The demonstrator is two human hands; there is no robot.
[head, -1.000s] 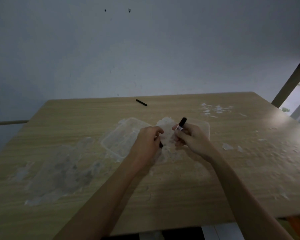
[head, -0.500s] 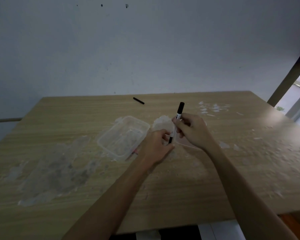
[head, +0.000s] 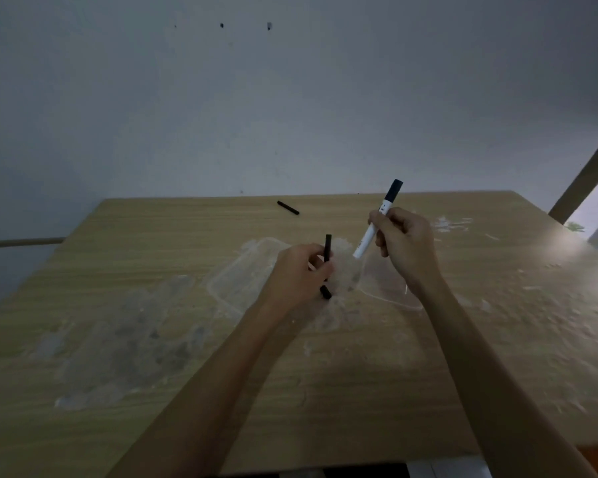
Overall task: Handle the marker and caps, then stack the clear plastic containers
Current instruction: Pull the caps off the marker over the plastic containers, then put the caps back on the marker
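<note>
My right hand (head: 403, 243) grips a white marker (head: 369, 236) with a black cap on its upper end, tilted up and to the right above the table. A little below and to the left of it, my left hand (head: 297, 274) pinches a thin black stick-like piece (head: 327, 248), with another short black piece (head: 325, 292) showing under the fingers. Two clear plastic containers lie on the table beneath the hands: one (head: 235, 281) to the left, one (head: 384, 284) to the right, both partly hidden. A separate black cap-like stick (head: 288, 207) lies near the table's far edge.
The wooden table (head: 152, 391) carries white and grey smears on its left part and white flakes on the right. A plain wall stands right behind it. A wooden post (head: 584, 174) and a bright window are at the far right.
My hands have drawn apart. The right hand lifted the marker up and to the right. The left hand now holds a black piece clear of the marker's lower end.
</note>
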